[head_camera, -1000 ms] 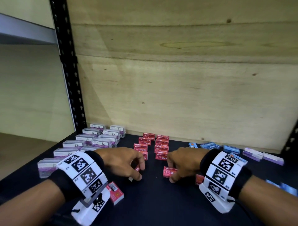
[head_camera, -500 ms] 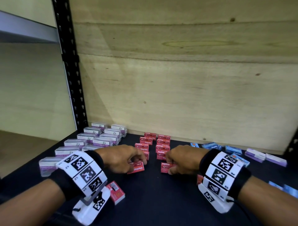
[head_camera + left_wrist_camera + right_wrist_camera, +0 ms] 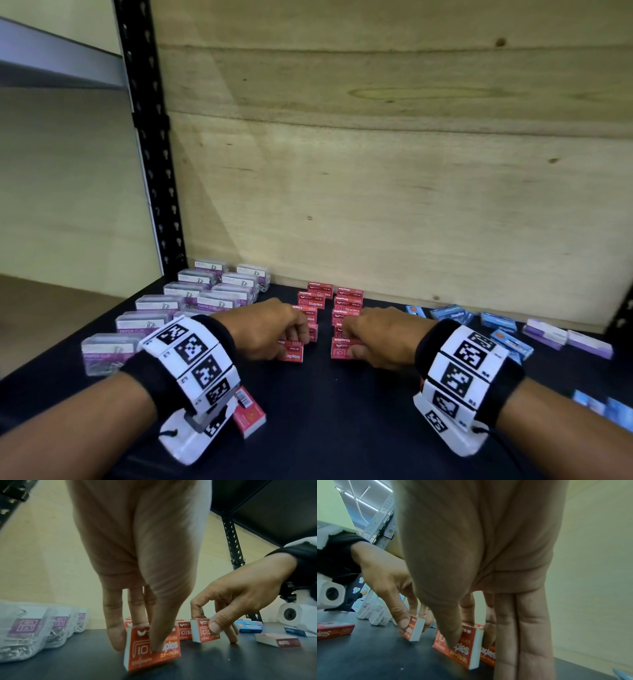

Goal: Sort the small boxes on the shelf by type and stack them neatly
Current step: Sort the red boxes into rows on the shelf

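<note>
Both forearms are reaching in from the lower corners, banded at the wrists. Left hand (image 3: 270, 329) and right hand (image 3: 375, 334) are sitting knuckles-up at lower centre, fingers pointing down, thumbs pinching against fingertips.

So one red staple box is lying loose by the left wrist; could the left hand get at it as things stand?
Probably not yet: the left hand pinches a red staple box, and the loose box lies back beside that wrist.
</note>
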{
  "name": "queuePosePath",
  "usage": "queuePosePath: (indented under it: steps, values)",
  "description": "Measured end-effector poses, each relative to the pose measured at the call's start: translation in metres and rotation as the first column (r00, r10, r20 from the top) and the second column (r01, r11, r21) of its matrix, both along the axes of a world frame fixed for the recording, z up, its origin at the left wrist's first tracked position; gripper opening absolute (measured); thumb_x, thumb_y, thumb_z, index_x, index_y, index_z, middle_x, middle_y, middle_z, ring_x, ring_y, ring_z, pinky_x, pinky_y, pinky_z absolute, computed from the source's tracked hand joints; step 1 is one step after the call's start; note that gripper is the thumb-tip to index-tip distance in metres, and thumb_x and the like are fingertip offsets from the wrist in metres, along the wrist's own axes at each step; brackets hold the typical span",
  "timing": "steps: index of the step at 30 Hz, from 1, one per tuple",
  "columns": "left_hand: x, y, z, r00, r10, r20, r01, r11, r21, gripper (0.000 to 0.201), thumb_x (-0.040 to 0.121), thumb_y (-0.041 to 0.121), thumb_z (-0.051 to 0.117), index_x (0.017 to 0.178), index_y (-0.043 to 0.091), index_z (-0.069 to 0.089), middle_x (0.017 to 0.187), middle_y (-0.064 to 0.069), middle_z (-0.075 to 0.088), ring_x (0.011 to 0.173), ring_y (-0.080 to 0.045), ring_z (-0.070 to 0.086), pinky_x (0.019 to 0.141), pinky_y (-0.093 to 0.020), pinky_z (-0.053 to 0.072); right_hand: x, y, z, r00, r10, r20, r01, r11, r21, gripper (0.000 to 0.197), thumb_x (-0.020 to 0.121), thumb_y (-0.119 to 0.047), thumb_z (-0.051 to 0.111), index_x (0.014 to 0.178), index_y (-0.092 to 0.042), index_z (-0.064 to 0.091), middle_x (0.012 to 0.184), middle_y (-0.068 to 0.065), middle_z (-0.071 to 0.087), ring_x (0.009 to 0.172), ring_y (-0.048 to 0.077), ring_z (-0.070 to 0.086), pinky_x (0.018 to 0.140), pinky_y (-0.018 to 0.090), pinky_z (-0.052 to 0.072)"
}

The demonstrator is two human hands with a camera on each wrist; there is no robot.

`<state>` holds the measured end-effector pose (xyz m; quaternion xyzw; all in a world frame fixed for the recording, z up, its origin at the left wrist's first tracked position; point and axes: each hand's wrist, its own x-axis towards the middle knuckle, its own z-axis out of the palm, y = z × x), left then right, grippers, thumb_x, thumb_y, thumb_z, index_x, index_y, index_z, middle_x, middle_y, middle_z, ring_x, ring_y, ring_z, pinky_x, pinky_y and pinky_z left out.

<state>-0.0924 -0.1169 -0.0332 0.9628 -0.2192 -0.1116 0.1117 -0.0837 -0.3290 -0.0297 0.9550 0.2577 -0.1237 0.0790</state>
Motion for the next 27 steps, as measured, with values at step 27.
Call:
queuePosePath:
  steps: [27]
  values:
    - [-0.033,0.023,0.031,0.961,0.024,-0.276,0.029,0.982,0.185,0.044,0.070,0.031,0.088,0.108,0.034,0.066,0.108,0.010,0.063,0.094,-0.006,0.059,0.086,-0.024,0.051,-0.009,-0.056,0.031,0.980,-0.176,-0.095,0.175,0.984,-0.014,0.026,0.089,-0.048,0.065,0.104,-0.027,0.060,0.088,-0.014,0.058,0.084,0.010,0.057,0.077,0.029,0.046]
